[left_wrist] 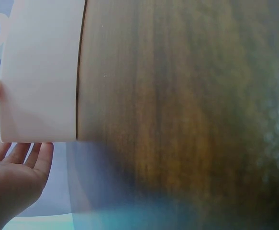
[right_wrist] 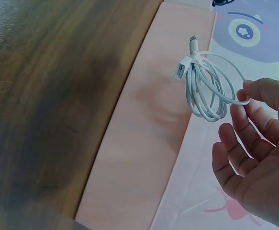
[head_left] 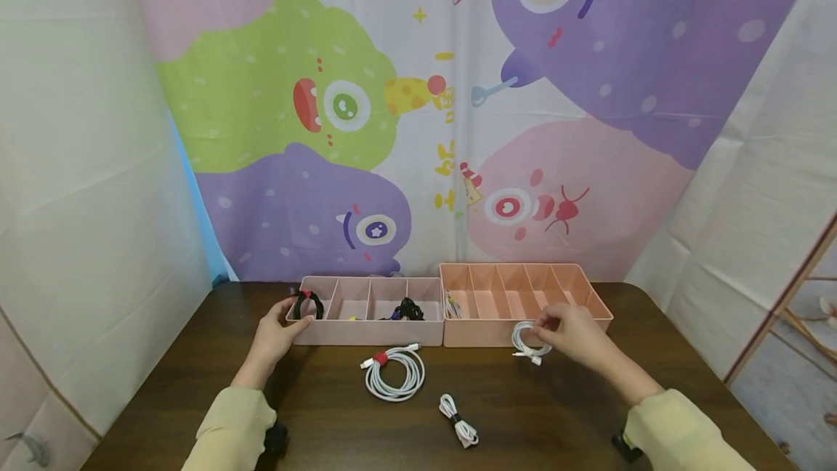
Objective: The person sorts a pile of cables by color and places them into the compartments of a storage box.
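Note:
My right hand (head_left: 575, 336) pinches a coiled white charging cable (right_wrist: 208, 91) between thumb and forefinger. The coil hangs in front of the peach divided box (head_left: 477, 333), with its plugs at the bottom in the head view. The other fingers of that hand (right_wrist: 259, 139) are loosely bent. My left hand (head_left: 275, 333) grips the left end of the pale pink divided box (head_left: 366, 333). In the left wrist view its thumb is at the rim and its fingers (left_wrist: 43, 160) touch the end wall. A black coiled cable (head_left: 307, 304) with a red tie stands in the leftmost compartment.
A larger white cable coil (head_left: 395, 376) with a red tie lies on the brown table (head_left: 340, 435). Nearer is a white cable bundle (head_left: 459, 421) with a black tie. Black cables (head_left: 408, 310) sit in the pink box. A patterned curtain (head_left: 431, 115) hangs behind.

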Motion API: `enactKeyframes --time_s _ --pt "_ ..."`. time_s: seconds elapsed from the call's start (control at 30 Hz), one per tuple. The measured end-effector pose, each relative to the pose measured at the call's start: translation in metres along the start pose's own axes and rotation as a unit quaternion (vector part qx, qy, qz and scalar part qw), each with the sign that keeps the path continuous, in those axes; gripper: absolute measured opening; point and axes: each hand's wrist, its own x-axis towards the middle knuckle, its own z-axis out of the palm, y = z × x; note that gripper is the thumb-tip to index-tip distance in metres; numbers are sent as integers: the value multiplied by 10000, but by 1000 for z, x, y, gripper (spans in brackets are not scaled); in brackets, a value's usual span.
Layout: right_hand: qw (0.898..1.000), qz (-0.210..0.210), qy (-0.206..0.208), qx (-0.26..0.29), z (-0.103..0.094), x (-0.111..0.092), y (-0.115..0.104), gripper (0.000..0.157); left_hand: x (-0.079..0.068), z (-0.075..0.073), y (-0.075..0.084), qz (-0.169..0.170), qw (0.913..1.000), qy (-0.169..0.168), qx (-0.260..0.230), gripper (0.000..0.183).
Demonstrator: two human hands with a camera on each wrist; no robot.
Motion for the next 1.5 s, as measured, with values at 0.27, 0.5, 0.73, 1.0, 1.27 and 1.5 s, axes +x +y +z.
enactKeyframes --time_s 0.27,0.5,0.73,1.0,1.27,1.5 --pt "9999 105 -67 -72 -10 8 -8 11 -1 0 0 31 10000 14 18 66" --pt "9998 56 108 -186 -14 16 -13 13 -1 0 0 -23 10000 -18 26 68" --pt "9997 -38 180 -175 -18 22 -18 10 -1 0 0 5 10000 -10 40 68" --pt "9998 9 46 -184 -19 32 -19 9 -1 0 0 9 10000 -21 5 68" --pt "9997 51 147 -182 -18 42 -21 9 0 0 -1 87 10000 11 15 68" --pt "9990 -88 403 -190 -15 50 -22 12 1 0 -1 100 9999 34 35 66"
